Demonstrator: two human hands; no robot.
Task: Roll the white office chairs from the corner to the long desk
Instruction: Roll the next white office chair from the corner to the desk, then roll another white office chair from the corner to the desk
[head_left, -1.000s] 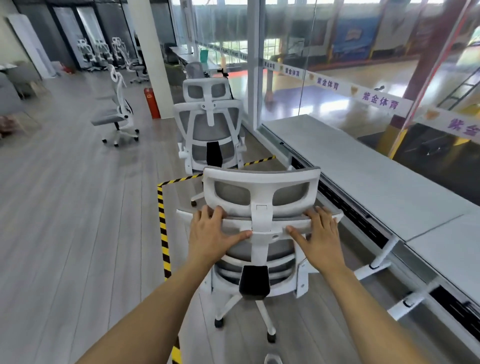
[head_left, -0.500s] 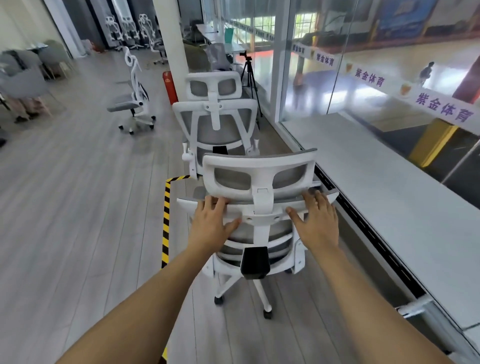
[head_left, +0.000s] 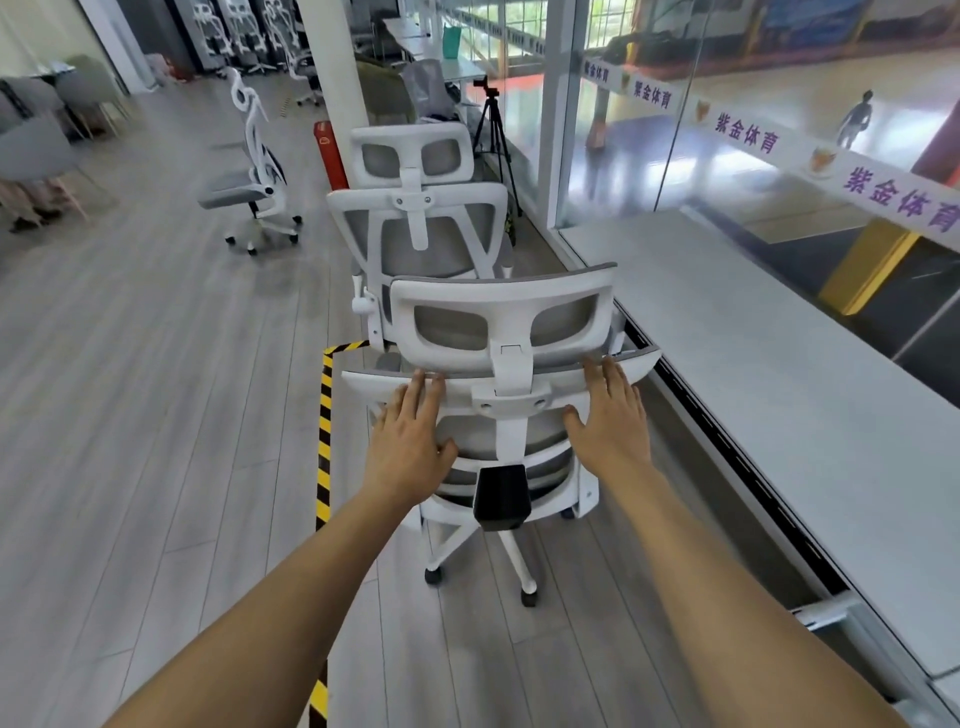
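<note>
Forearms reach forward from the bottom of the view to the nearest white office chair (head_left: 511, 332), which stands upright on its casters on the grey plank floor (head_left: 130, 415), just beside the left edge of the long desk (head_left: 779, 389). Its back is turned to the person and its seat points away, along the desk's length; the wide headrest and top rail run crosswise, left to right. The left hand (head_left: 410, 431) and right hand (head_left: 613, 421) lie flat on either side of the backrest's spine, fingers straight and close together with tips on the top rail, thumbs spread inward, gripping nothing. Yellow-and-black floor tape (head_left: 324, 415) runs just left of the chair. Directly ahead a second white chair (head_left: 418, 228) faces the same way. Farther left a third chair (head_left: 249, 182) stands apart in side view, and beyond are a red extinguisher (head_left: 330, 156) and a tripod (head_left: 493, 130).
</note>
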